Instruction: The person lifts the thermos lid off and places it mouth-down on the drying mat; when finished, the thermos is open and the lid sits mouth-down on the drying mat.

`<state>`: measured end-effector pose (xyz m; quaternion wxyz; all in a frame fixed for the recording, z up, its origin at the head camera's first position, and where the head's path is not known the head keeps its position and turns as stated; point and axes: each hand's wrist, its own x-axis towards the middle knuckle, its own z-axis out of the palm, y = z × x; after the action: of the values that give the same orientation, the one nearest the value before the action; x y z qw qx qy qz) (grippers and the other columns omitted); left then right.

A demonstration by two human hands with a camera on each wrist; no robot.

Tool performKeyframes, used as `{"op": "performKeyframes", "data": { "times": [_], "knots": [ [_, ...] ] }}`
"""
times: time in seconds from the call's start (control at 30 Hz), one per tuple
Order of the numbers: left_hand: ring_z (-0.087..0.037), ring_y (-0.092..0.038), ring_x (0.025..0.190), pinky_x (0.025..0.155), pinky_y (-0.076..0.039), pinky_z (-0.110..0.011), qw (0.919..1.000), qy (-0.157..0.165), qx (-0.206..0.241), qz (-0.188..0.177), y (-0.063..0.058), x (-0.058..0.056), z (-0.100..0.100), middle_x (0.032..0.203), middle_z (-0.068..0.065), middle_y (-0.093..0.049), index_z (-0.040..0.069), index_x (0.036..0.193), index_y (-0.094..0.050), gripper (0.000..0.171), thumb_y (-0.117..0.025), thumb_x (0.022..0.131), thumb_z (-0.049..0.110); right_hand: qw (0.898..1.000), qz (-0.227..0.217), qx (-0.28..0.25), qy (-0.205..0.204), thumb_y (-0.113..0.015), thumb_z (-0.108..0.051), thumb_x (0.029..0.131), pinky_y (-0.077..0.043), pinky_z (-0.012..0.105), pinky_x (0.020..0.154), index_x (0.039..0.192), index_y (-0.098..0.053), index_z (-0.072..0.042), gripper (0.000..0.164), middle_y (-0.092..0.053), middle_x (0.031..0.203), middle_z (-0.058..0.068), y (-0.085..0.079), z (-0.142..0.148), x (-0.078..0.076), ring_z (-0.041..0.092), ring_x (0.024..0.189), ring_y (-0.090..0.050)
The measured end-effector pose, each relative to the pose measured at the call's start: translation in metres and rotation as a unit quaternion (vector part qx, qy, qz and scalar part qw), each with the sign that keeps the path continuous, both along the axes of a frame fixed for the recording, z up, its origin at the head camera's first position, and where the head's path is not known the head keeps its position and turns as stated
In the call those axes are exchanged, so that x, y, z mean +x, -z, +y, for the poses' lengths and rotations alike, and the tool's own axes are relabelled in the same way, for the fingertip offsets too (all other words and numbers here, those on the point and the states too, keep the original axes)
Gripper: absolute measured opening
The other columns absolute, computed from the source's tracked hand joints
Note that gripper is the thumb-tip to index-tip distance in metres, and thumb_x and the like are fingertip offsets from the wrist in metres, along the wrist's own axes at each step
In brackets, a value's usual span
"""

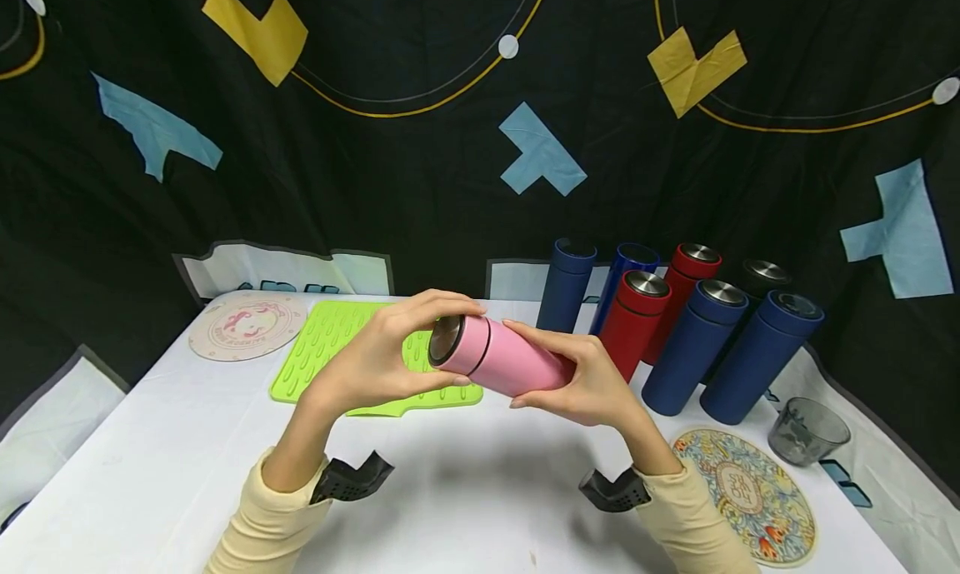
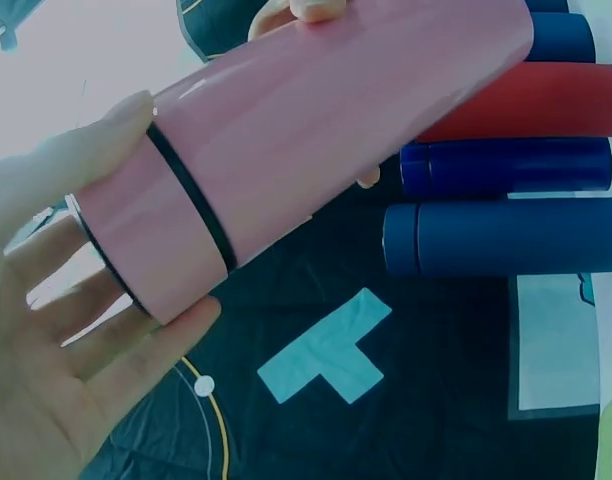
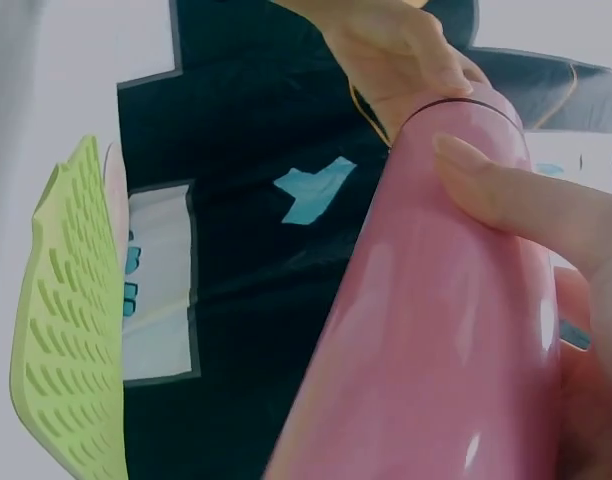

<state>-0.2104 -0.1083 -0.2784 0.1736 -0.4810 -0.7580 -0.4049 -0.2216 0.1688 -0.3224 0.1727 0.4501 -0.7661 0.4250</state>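
Note:
A pink thermos bottle (image 1: 517, 361) is held tilted above the table, its steel-topped lid (image 1: 448, 341) toward the left. My left hand (image 1: 382, 349) grips it at the lid end, thumb below and fingers over the top in the head view. Around the body, nearer the base, my right hand (image 1: 588, 370) has its thumb and fingers. In the left wrist view a black ring separates the lid from the bottle body (image 2: 326, 120). The right wrist view shows my right thumb (image 3: 506, 195) pressed along the bottle's side.
Several thermos bottles stand at the right back, among them a red bottle (image 1: 633, 324) and a blue bottle (image 1: 693, 345). A grey glass cup (image 1: 808, 431) and patterned round mat (image 1: 742, 495) lie right. Behind my left hand are a green drying mat (image 1: 315, 357) and pale round mat (image 1: 243, 326).

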Motion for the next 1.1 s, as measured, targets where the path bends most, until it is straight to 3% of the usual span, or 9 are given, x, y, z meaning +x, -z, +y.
{"op": "performKeyframes", "data": {
  "times": [0.13, 0.33, 0.5, 0.67, 0.77, 0.93, 1.1],
  "knots": [
    [-0.016, -0.054, 0.113, 0.084, -0.055, -0.032, 0.9999, 0.009, 0.009, 0.005, 0.0, 0.001, -0.001, 0.126, 0.001, -0.058, 0.014, 0.127, -0.059, 0.066, -0.089, 0.068, 0.013, 1.0, 0.016, 0.004, 0.003, -0.092, -0.013, 0.063, -0.056, 0.034, 0.079, 0.135, -0.057, -0.01, 0.08, -0.064, 0.124, 0.005, 0.001, -0.002, 0.0, 0.019, 0.103, -0.061],
    [-0.015, -0.056, 0.108, 0.08, -0.056, -0.034, 0.9998, -0.018, 0.007, 0.006, 0.0, 0.001, -0.001, 0.123, 0.002, -0.06, 0.014, 0.126, -0.059, 0.064, -0.088, 0.07, 0.018, 0.998, 0.059, 0.001, 0.018, -0.092, -0.015, 0.063, -0.055, 0.035, 0.083, 0.135, -0.057, -0.011, 0.08, -0.062, 0.128, 0.005, 0.004, -0.006, -0.001, 0.02, 0.108, -0.061],
    [-0.013, -0.058, 0.101, 0.076, -0.057, -0.029, 0.9977, -0.065, 0.016, -0.012, 0.003, 0.001, 0.001, 0.119, 0.004, -0.061, 0.013, 0.124, -0.06, 0.062, -0.088, 0.07, 0.021, 0.993, 0.109, 0.0, 0.041, -0.092, -0.014, 0.063, -0.052, 0.037, 0.09, 0.134, -0.058, -0.01, 0.079, -0.06, 0.13, 0.007, 0.006, -0.009, -0.002, 0.024, 0.115, -0.059],
    [-0.014, -0.062, 0.088, 0.069, -0.057, -0.025, 0.9904, -0.128, 0.032, -0.039, 0.006, 0.001, 0.006, 0.11, 0.001, -0.065, 0.01, 0.121, -0.061, 0.059, -0.088, 0.071, 0.027, 0.98, 0.185, 0.013, 0.072, -0.091, -0.014, 0.063, -0.049, 0.041, 0.095, 0.133, -0.058, -0.008, 0.077, -0.06, 0.13, 0.011, 0.007, -0.012, -0.004, 0.028, 0.118, -0.057],
    [-0.015, -0.064, 0.086, 0.069, -0.057, -0.026, 0.987, -0.148, 0.032, -0.054, 0.006, 0.001, 0.007, 0.11, -0.001, -0.065, 0.01, 0.121, -0.06, 0.06, -0.087, 0.072, 0.03, 0.974, 0.208, 0.018, 0.084, -0.092, -0.014, 0.062, -0.048, 0.043, 0.096, 0.132, -0.059, -0.007, 0.077, -0.06, 0.129, 0.012, 0.007, -0.013, -0.004, 0.029, 0.118, -0.058],
    [-0.014, -0.058, 0.095, 0.074, -0.057, -0.027, 0.9903, -0.117, -0.011, -0.075, 0.005, 0.002, 0.005, 0.116, 0.004, -0.06, 0.015, 0.128, -0.053, 0.067, -0.085, 0.073, 0.034, 0.981, 0.181, 0.019, 0.073, -0.092, -0.016, 0.063, -0.049, 0.042, 0.095, 0.132, -0.059, -0.008, 0.077, -0.06, 0.13, 0.009, 0.006, -0.011, -0.004, 0.027, 0.118, -0.058],
    [-0.012, -0.053, 0.108, 0.085, -0.053, -0.031, 0.9974, -0.054, -0.03, -0.037, 0.003, 0.002, 0.001, 0.128, 0.006, -0.054, 0.016, 0.134, -0.048, 0.076, -0.088, 0.07, 0.023, 0.995, 0.092, 0.005, 0.035, -0.092, -0.015, 0.062, -0.054, 0.037, 0.087, 0.134, -0.058, -0.01, 0.08, -0.061, 0.129, 0.005, 0.004, -0.005, -0.004, 0.021, 0.11, -0.061]
  ]
}}
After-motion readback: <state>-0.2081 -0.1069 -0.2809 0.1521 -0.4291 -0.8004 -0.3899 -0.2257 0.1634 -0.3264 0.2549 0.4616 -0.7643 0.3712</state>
